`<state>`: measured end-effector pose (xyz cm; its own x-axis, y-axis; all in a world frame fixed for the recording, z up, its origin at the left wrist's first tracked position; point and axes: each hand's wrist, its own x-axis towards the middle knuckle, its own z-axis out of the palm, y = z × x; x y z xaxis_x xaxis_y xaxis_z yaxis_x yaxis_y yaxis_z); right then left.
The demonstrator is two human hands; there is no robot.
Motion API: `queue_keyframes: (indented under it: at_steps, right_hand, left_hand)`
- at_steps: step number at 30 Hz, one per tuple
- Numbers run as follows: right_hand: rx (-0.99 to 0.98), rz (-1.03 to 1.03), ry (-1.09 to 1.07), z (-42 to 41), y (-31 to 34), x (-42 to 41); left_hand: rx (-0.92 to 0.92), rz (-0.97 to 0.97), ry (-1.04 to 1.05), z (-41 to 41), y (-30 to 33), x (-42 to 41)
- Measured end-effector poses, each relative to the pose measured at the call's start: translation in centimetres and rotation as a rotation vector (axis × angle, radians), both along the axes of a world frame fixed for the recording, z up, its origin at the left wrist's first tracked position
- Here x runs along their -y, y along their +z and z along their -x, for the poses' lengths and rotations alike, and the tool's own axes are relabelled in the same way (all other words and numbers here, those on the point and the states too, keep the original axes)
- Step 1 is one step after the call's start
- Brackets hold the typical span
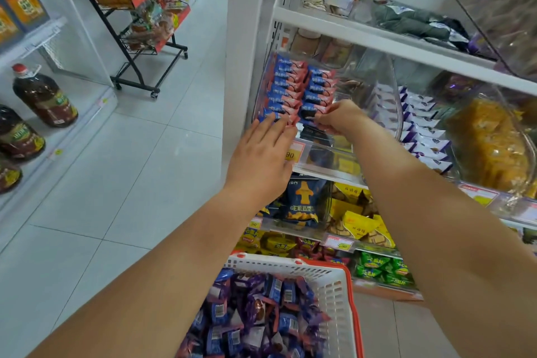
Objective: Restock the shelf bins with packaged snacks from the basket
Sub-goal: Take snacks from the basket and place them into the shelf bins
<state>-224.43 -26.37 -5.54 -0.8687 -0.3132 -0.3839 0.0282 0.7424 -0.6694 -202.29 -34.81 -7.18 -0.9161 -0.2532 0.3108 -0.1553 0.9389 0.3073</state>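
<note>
Those snack packets (290, 90) looked light and crinkly, so we pinched one by its edge with our right hand (338, 119) while our left hand (261, 154) lay spread flat against the row in the bin (386, 87).

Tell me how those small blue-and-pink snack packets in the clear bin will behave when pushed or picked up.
The blue-and-pink packets look small and film-wrapped, so probably light and slightly slippery. They stand in two tight rows, so a push from the left hand likely slides the row together. The right hand pinches one by its crimped edge, suggesting soft, crinkly wrapping.
</note>
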Motion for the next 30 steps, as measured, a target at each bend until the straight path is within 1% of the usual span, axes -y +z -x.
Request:
queue_keyframes:
  at_steps: [10, 30]
  right_hand:
    - [0.030, 0.069, -0.040, -0.04, -0.11, -0.33]
    - [0.064, 0.086, -0.095, -0.82, 0.63, -0.75]
  left_hand:
    - [0.010, 0.001, 0.011, -0.04, 0.11, -0.05]
    - [0.023, 0.016, 0.005, -0.07, 0.10, 0.17]
